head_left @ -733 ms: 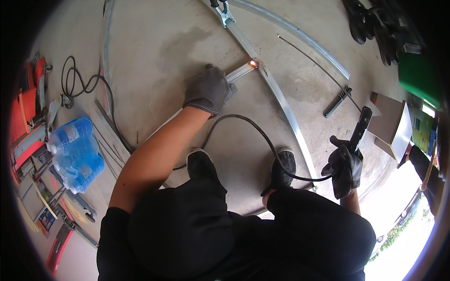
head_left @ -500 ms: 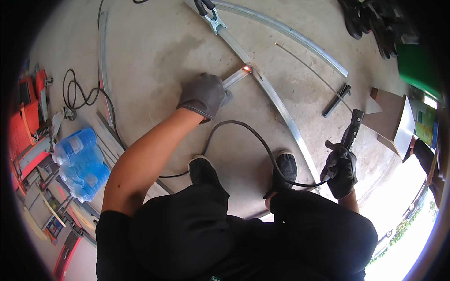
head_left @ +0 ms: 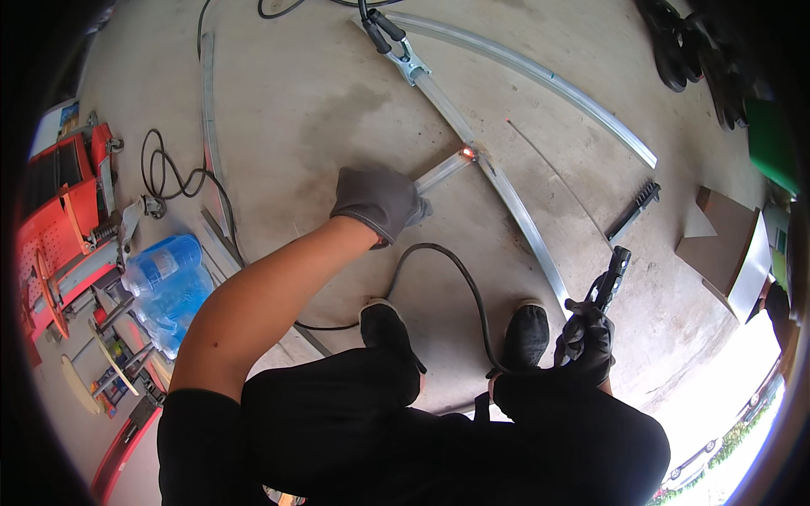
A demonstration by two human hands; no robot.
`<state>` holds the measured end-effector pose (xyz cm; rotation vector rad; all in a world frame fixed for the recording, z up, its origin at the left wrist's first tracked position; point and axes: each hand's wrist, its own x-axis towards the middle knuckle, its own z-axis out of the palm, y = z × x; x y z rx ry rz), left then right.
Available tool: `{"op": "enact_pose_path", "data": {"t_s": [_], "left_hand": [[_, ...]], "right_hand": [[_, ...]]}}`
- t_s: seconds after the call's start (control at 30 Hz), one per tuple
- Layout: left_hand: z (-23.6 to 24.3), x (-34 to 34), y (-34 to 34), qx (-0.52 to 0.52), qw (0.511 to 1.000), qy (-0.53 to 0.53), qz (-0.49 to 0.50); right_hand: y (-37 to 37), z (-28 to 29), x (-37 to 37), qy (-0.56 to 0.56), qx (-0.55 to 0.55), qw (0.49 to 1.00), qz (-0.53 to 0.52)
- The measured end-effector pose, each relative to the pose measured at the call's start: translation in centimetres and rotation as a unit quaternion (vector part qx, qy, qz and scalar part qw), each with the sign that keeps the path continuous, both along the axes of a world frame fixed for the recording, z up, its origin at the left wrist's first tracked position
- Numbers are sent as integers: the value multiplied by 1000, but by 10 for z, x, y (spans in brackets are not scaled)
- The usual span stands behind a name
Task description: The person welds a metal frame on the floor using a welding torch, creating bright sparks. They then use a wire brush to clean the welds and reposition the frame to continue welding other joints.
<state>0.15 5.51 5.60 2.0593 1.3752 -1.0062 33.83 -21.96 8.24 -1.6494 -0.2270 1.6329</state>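
Around the work we find the clamp on the long bar, the cable looping between our shoes, and the brush right of the rod. Our left hand grasps the short bar, which meets the long bar; our right hand grips the holder. Since earlier, the rod has cleared the brush.

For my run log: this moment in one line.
left hand: gripping short metal bar; right hand: holding electrode holder; joint: glowing; rod tip: apart from joint
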Motion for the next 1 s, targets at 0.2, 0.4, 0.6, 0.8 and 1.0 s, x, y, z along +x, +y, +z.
{"op": "enact_pose_path", "data": {"t_s": [0.2, 0.4, 0.6, 0.8, 1.0], "left_hand": [[-6, -7, 0, 36, 999, -22, -14], [-6, -9, 1, 32, 999, -28, -6], [-9, -12, 0, 33, 999, -36, -12], [-10, -14, -2, 57, 997, -42, -17], [-22, -17, -3, 52, 996, -66, -15]], "right_hand": [[10, -2, 9, -64, 70, 992, 80], [6, 3, -2, -36, 25, 997, 59], [-3, 3, -7, -32, 12, 998, 59], [-6, 2, -9, -33, 5, 997, 67], [-5, 5, -10, -22, -5, 998, 64]]}}
